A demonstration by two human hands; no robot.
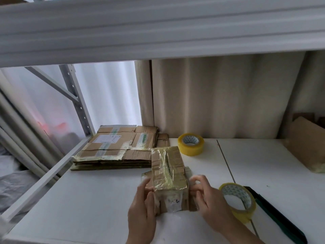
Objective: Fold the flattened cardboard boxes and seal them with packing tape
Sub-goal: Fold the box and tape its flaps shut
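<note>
The box (169,175) stands on the counter (88,199) in front of the flat stack (116,148), with the left hand (142,206) pressed against its left side, fingers fairly straight, and the right hand (209,198) curled at its right side flap. The side flaps look loose — if the hands let go before tape goes on, they could spring open. The near tape roll (237,201) sits just beside the right wrist, so a careless reach could knock it away.
</note>
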